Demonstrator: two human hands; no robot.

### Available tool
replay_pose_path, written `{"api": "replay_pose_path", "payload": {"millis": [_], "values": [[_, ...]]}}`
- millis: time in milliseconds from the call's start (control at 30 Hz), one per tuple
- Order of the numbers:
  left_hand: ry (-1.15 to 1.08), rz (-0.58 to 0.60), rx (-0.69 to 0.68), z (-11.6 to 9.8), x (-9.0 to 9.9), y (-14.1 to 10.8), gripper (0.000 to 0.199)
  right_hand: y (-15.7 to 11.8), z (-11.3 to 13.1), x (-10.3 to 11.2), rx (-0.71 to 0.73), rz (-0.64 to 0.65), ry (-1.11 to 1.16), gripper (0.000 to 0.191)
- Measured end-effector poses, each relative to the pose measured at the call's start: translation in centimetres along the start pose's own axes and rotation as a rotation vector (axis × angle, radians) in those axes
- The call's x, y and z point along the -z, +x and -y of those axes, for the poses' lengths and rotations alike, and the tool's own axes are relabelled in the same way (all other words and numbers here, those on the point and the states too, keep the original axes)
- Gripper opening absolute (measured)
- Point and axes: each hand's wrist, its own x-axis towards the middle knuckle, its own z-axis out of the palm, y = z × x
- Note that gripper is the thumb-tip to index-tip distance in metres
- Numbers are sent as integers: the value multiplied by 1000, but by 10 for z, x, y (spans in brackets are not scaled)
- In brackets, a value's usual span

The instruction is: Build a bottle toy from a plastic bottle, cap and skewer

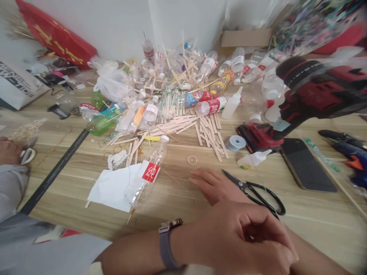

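My left hand [241, 236], with a watch on its wrist, is curled closed in the foreground; whatever its fingers hold, if anything, is hidden. Beneath and beyond it, my right hand [215, 185] reaches across, its fingers stretched out low over the wooden table [177, 202], slightly blurred. A rubber band [192, 160] lies just beyond the right fingertips. Black scissors [255, 191] rest to the right of that hand. To the left, a clear bottle with a red label [150, 172] lies partly on a white paper [110, 185].
Wooden sticks [210, 133] and plastic bottles crowd the table's back. At the right are a red power drill [309, 91], a phone [308, 164], a wire spool [235, 143] and a glue bottle [252, 159]. Another person's hand [10, 151] is at the far left.
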Motion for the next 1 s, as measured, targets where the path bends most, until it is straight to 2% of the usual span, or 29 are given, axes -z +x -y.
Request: {"api": "replay_pose_path", "payload": {"millis": [67, 133, 200, 267, 367, 467, 633, 767, 867, 1000], "values": [[10, -17, 8, 1, -1, -2, 7, 60, -4, -15, 153, 94, 107, 22], [13, -28, -3, 3, -1, -3, 7, 98, 0, -25, 265, 164, 177, 21], [9, -30, -27, 4, 1, -3, 7, 112, 8, -30, 311, 186, 196, 22], [7, -34, -49, 6, 3, -3, 7, 111, 14, -31, 342, 198, 210, 29], [25, -67, -56, 6, 8, -2, 7, 96, 10, -25, 352, 202, 230, 39], [45, -112, -19, 8, 17, -1, 4, 69, -9, -14, 304, 179, 212, 34], [126, -196, 13, 11, 36, -5, 8, -9, -51, 17, 131, 54, 60, 26], [154, -338, 94, 15, 48, -9, 10, -66, -72, 41, -85, 67, -247, 30], [90, -447, 133, 20, 55, -10, 17, -83, -76, 43, -201, 30, -351, 38], [30, -537, 103, 25, 60, -12, 24, -86, -74, 36, -291, 28, -303, 41]]}}
